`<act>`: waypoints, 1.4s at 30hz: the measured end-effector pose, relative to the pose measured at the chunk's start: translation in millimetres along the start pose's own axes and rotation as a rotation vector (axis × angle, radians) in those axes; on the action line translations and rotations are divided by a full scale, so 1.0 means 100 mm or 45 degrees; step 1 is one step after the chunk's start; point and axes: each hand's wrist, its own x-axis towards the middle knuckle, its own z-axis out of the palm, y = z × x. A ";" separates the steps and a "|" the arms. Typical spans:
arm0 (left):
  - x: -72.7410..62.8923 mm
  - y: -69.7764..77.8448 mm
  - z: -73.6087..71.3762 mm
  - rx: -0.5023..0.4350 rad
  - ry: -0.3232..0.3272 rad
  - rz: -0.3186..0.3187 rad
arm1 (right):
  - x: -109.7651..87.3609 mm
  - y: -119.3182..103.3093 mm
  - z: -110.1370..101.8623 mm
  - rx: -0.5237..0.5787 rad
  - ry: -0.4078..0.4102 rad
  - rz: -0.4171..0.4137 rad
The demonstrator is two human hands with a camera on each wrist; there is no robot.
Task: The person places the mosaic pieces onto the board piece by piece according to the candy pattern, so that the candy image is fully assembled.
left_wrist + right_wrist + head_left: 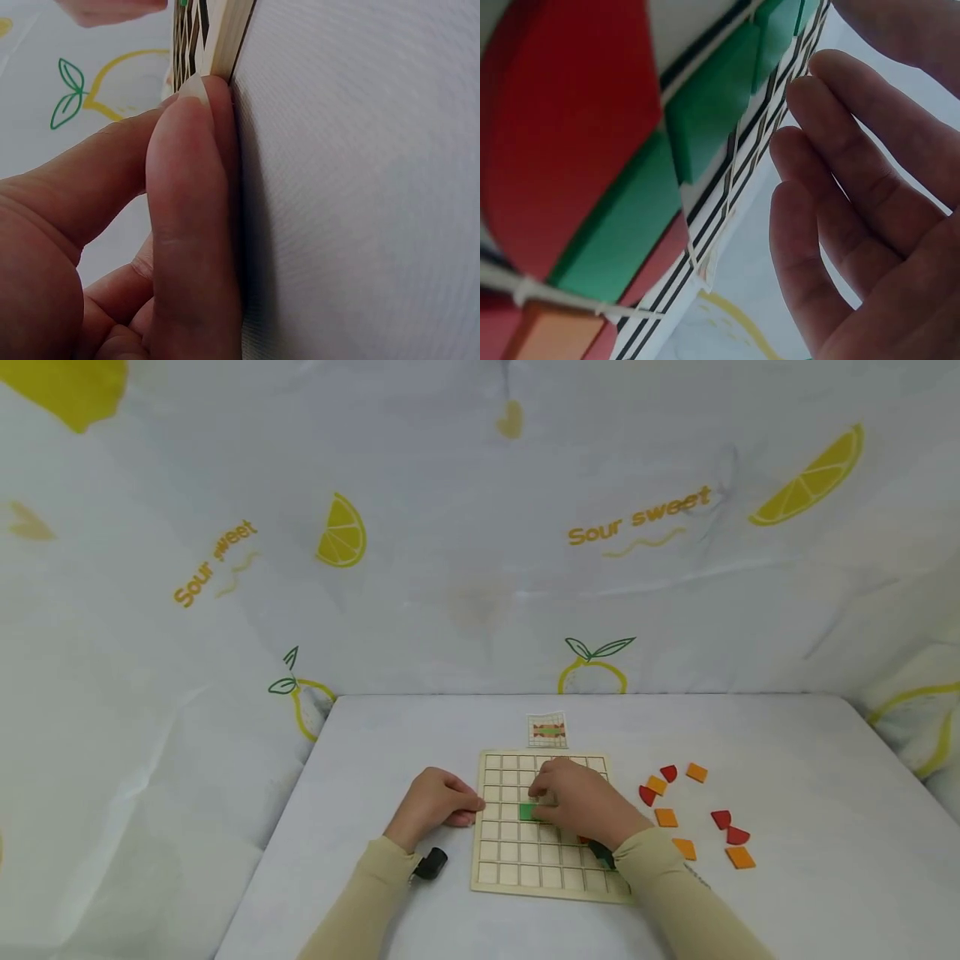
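A pale wooden grid board (508,874) lies on the table. My left hand (438,802) is at its left edge, with thumb and index finger pinching the board's rim (234,34) in the left wrist view. My right hand (588,802) is over the board's middle, its thumb beside a green square tile (527,812). Its fingers (840,127) are fairly straight and spread a little apart from the board. More green tiles (716,97) sit in a row under the hand, hidden in the head view. A large red shape (570,127) is close to the right wrist camera.
Right of the board lie loose orange squares (666,817) and red quarter-circle pieces (738,835). Behind it is a small pattern card (547,730) with a red, orange and green design. A white lemon-print cloth (465,527) hangs at the back.
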 end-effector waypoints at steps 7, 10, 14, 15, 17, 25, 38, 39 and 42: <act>0.00 0.06 0.05 0.015 -0.001 0.019 | -0.02 0.01 0.04 -0.051 0.006 -0.043; 0.01 0.08 0.05 0.019 -0.002 0.028 | -0.03 0.02 0.02 -0.063 0.018 -0.046; 0.01 0.11 0.05 0.026 -0.004 0.037 | -0.04 0.02 -0.01 -0.076 0.016 -0.043; 0.01 0.11 0.05 0.028 -0.002 0.036 | -0.04 0.03 -0.02 -0.081 0.014 -0.044; -0.01 0.12 0.04 0.037 0.006 0.035 | -0.05 0.05 -0.06 -0.094 0.018 -0.054; -0.04 0.08 0.02 0.045 0.025 0.014 | -0.25 0.41 -0.35 -0.072 0.046 0.074; -0.08 0.03 0.02 0.039 0.015 0.005 | -0.76 1.43 -0.78 -0.065 0.045 0.395; -0.08 0.03 0.02 0.033 0.010 0.004 | -0.80 1.48 -0.80 -0.073 0.055 0.409; -0.07 0.03 0.04 0.021 0.001 0.007 | -0.89 1.61 -0.85 -0.090 0.078 0.447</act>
